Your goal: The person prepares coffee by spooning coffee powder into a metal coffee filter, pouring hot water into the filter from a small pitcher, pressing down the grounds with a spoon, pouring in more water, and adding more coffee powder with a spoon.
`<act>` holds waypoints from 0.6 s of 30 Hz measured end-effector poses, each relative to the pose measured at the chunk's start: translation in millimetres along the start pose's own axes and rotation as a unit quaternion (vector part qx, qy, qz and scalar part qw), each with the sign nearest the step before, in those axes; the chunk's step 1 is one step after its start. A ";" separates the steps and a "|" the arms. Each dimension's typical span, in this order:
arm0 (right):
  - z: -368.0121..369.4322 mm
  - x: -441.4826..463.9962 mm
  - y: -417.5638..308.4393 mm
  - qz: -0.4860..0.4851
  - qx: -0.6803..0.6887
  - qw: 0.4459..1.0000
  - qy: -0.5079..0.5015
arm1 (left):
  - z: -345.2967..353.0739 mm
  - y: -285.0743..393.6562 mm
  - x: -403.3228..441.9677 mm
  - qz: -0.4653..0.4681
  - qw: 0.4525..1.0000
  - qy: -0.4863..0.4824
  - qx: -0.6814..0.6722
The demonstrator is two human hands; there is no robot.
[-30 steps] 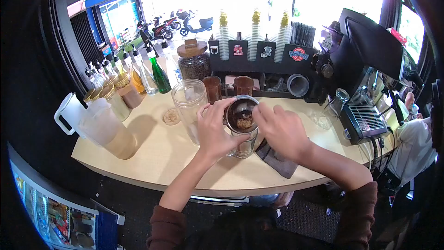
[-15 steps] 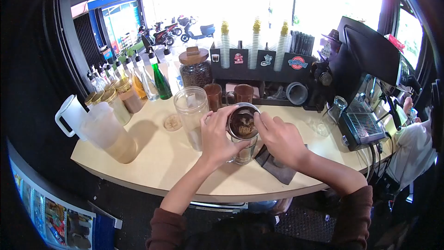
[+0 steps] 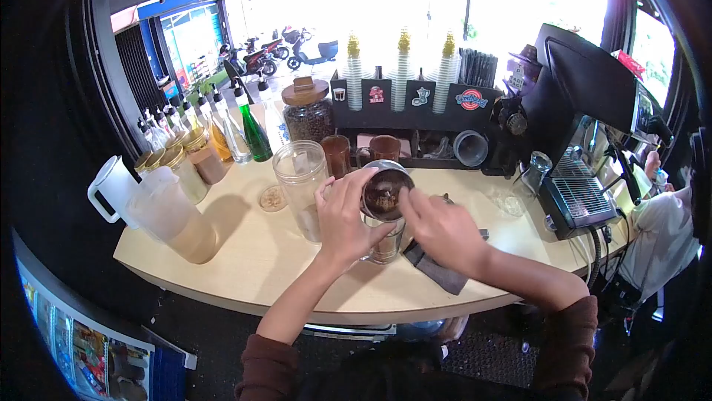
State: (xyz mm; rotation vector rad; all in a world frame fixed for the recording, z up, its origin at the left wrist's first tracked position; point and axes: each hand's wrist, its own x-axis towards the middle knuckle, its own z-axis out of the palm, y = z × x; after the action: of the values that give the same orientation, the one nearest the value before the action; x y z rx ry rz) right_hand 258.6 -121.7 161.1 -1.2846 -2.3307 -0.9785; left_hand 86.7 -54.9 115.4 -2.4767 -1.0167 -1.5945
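My left hand (image 3: pixel 345 216) grips a metal cup (image 3: pixel 387 190), tilted so that its dark brown contents show. The cup is over a glass mug (image 3: pixel 386 244) on the counter. My right hand (image 3: pixel 443 229) is closed at the cup's right rim, its fingers pinched on something I cannot make out. Just left of my left hand stands a tall clear jar (image 3: pixel 300 186) without a lid. A dark grey cloth (image 3: pixel 439 271) lies partly under my right hand.
Brown mugs (image 3: pixel 385 149) and a bean jar (image 3: pixel 308 113) stand behind. Bottles (image 3: pixel 254 132) and a large pitcher (image 3: pixel 174 216) are at the left, a coffee machine (image 3: pixel 586 186) at the right. Beyond it, a person's pale sleeve (image 3: pixel 656 230) shows at the far right.
My right hand has shifted slightly left and down along the cup's rim. My left hand still holds the cup tilted. The whole view has moved a little.
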 end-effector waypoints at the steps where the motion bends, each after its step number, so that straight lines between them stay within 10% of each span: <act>1: 0.5 -2.9 -4.0 -0.020 -0.005 1.000 -0.009 | 1.1 -1.3 0.0 0.008 1.000 0.000 0.003; 18: -6.0 -5.2 -1.1 -0.009 0.019 1.000 -0.016 | 2.3 -1.5 -6.0 0.018 1.000 0.001 0.008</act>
State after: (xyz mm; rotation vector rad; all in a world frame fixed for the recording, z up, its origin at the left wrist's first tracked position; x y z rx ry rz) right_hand 260.2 -129.4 162.1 -1.2762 -2.3783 -0.9217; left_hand 86.1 -55.9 108.9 -2.4680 -0.9752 -1.5737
